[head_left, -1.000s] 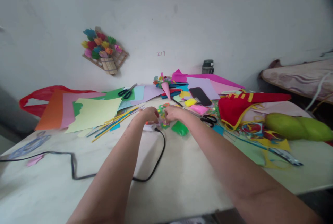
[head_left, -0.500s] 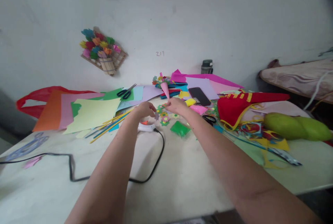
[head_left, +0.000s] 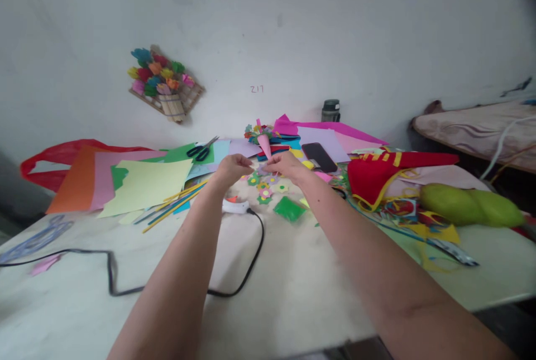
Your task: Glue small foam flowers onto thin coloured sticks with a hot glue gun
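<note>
several cut-out flowers (head_left: 264,193) in green, pink, yellow and lilac lie flat on the white table (head_left: 288,282), just in front of the hands. nearer the person are a green packet (head_left: 289,209) and a white corded tool (head_left: 235,206), the latter partly behind the left forearm; its black cord (head_left: 260,243) curves toward the person and passes behind that forearm. farther left lie thin yellow and blue strips (head_left: 173,207), coloured paper sheets (head_left: 146,184) and black-handled scissors (head_left: 201,152); to the right, a dark phone (head_left: 319,157) and a red cloth with yellow trim (head_left: 371,178).

directly beyond the fingers is a pink paper cone (head_left: 264,146) with small flowers at its wide end, its long axis slanting slightly and its narrow end pointing toward the right fingertips. between the hands, at the right fingertips, is a small lilac flower (head_left: 262,170), roundish; its facing is too small to tell.

the left hand (head_left: 234,170) reaches forward, wrist bent inward, thumb and index nearly together; whether they hold anything cannot be told. the right hand (head_left: 288,165) mirrors it, thumb and forefinger close together at the lilac flower, though a firm grip cannot be confirmed.
</note>
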Motion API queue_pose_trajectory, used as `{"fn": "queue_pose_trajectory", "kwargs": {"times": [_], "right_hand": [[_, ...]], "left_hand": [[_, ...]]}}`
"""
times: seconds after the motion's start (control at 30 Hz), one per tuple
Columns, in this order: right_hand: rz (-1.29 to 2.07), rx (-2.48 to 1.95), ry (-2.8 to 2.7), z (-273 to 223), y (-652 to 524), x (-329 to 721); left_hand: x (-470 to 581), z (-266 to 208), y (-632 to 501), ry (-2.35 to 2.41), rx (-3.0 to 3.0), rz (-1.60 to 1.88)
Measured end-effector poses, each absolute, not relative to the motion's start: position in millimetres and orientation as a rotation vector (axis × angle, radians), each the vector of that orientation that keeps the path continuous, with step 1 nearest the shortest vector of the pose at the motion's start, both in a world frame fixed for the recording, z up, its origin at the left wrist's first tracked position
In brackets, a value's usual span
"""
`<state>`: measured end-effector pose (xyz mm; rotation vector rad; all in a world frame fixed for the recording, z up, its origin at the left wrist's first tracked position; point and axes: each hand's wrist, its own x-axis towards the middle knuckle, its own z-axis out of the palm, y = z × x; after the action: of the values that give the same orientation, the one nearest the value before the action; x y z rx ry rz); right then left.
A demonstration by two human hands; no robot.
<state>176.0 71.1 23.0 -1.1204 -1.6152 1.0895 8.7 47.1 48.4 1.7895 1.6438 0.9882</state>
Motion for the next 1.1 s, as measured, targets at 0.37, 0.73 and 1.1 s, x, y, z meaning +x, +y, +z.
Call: {"fn": "queue_pose_trajectory", "kwargs": {"times": [0.37,0.73,1.1], "right_hand": [[0.442,-0.713,-1.973,36,70,172],[0.887,-0.969,-1.917,61,54,192],[0.875,-0.993,-1.757,40,56,196]], "left_hand": [[26,38,44,1.172,1.166,0.996],[33,30,39,0.995,1.312,1.167],[39,33,25,1.041,1.471,1.029]]}}
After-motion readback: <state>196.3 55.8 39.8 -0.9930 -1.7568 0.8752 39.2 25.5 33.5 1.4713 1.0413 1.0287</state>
